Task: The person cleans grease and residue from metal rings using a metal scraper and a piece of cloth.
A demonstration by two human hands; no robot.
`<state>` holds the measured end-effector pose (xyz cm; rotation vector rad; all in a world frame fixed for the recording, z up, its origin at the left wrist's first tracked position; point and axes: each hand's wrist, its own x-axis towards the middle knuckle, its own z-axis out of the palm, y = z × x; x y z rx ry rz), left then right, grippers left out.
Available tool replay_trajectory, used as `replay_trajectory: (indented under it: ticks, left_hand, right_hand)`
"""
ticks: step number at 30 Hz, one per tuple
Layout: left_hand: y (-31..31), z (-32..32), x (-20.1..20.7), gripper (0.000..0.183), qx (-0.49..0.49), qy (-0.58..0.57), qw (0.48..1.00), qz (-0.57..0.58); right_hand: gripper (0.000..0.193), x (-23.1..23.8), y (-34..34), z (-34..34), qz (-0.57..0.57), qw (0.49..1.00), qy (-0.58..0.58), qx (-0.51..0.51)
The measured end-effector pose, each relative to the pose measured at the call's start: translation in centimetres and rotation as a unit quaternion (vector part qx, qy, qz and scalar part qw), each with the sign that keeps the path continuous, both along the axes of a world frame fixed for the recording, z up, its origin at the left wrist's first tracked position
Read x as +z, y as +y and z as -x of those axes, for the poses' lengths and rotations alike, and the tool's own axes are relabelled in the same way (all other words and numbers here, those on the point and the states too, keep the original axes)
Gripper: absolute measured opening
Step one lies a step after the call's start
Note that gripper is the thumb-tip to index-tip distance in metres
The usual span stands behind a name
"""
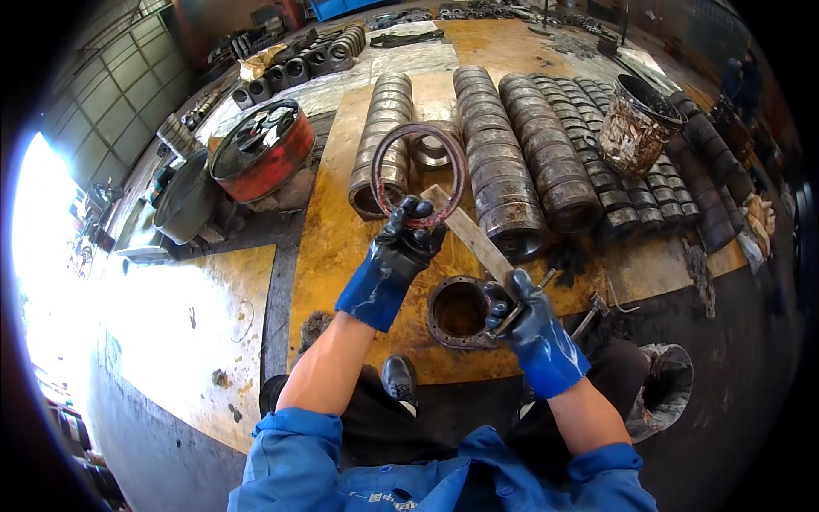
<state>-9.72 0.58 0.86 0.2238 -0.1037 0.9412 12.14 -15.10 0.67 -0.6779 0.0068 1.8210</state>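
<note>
My left hand (397,256), in a black-and-blue rubber glove, grips the lower edge of a metal ring (461,166) held upright, with red smears on it. The gloved right hand (531,320) is closed round the near end of a long, flat, pale bar (479,241). The bar's far end reaches the ring's lower right side; whether they touch I cannot tell. A thin metal rod (548,278) shows beside the right hand, partly hidden by the fingers. Below the bar, a round flanged housing (461,343) with a dark bore stands on the yellow floor sheet.
Rows of stacked metal cylinders (503,183) lie ahead. A grimy bucket (627,141) stands on the right-hand rows. To the left are a red drum (286,154) and a dark basin (183,205). An open bag (674,410) and a hammer-like tool (589,316) lie near my right leg.
</note>
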Motion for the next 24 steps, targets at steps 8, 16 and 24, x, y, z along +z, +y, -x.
replay_trajectory:
  ticks: [8, 16, 24]
  left_hand:
    - [-1.4, -0.7, 1.7, 0.026, -0.013, 0.256, 0.967, 0.005]
    - [-1.8, 0.3, 3.3, 0.034, -0.044, 0.538, 0.777, -0.325]
    - [-3.4, -1.8, 1.9, 0.021, -0.004, 0.777, 0.445, -0.445]
  right_hand:
    - [0.022, 0.8, -0.7, -5.1, -0.005, 0.999, -0.014, -0.044]
    - [0.031, 3.1, -1.7, -8.0, 0.022, 0.981, -0.172, -0.091]
    - [0.037, 0.6, -2.9, -8.4, -0.068, 0.905, -0.415, -0.056]
